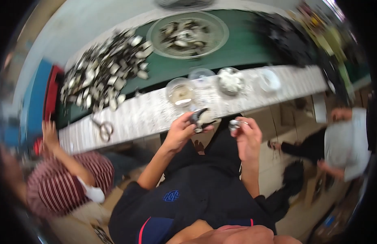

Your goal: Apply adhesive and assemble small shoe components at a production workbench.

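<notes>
In front of my body, just past the near edge of the bench, my left hand [179, 131] is closed around a black-and-pale piece [204, 116], whose exact kind I cannot make out. To its right, my right hand [250, 136] pinches a small silvery-white thing [234, 124], blurred by motion. The two hands are apart. Beyond them on the bench stand a clear bowl [169, 91] with brownish contents, a clear tub [200, 76], a bowl of white fluffy lumps [231, 81] and a white tub [270, 80].
Scissors [104, 131] lie at the bench's left. On the green surface are a heap of black-and-white pieces [111, 67], a mesh basket [224, 37] of similar pieces and black plastic [284, 36]. A person in stripes [70, 183] sits left; another in grey [345, 142] is right.
</notes>
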A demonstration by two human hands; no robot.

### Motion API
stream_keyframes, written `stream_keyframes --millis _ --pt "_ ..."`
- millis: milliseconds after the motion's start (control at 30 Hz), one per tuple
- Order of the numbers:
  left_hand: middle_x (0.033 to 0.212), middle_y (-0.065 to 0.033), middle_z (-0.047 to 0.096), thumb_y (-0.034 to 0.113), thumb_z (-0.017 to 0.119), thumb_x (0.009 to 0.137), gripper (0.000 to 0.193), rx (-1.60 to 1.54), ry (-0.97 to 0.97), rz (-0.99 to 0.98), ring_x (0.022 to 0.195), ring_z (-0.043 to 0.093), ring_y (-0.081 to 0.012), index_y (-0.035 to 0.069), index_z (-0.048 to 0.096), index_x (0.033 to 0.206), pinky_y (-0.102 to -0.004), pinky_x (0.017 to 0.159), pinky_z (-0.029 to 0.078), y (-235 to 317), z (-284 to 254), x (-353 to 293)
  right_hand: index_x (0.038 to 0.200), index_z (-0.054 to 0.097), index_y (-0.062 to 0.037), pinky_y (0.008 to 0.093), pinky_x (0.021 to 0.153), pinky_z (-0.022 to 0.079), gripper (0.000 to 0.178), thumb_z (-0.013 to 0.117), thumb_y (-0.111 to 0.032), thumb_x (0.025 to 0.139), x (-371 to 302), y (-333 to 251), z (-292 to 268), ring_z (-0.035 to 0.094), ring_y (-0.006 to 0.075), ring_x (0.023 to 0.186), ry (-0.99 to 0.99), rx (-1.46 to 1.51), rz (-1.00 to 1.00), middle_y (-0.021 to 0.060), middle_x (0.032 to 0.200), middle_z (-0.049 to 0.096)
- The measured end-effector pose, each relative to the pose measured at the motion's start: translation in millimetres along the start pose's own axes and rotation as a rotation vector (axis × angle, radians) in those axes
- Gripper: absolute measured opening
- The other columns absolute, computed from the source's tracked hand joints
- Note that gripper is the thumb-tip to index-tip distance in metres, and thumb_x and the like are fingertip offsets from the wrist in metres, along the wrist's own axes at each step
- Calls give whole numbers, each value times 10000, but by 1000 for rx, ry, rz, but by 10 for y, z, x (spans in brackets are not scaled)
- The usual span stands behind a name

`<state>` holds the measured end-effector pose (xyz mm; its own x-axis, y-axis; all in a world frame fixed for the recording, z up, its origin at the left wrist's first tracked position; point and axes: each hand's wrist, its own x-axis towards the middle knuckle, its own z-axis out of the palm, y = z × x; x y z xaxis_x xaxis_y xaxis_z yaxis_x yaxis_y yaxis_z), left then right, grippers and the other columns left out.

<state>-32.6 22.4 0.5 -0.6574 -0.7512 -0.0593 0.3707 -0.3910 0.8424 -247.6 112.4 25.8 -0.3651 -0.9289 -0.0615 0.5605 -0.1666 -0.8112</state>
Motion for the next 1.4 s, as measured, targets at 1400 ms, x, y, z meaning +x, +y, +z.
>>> stream_keyframes --millis 1400 --pt "1106 -171 631 347 717 821 644 -384 78 100 988 651 -259 -20 465 1286 -315 864 542 -45 -182 -180 896 531 35 295 677 577 115 602 -54 879 138 -64 669 641 189 761 -321 -240 75 226 1039 580"
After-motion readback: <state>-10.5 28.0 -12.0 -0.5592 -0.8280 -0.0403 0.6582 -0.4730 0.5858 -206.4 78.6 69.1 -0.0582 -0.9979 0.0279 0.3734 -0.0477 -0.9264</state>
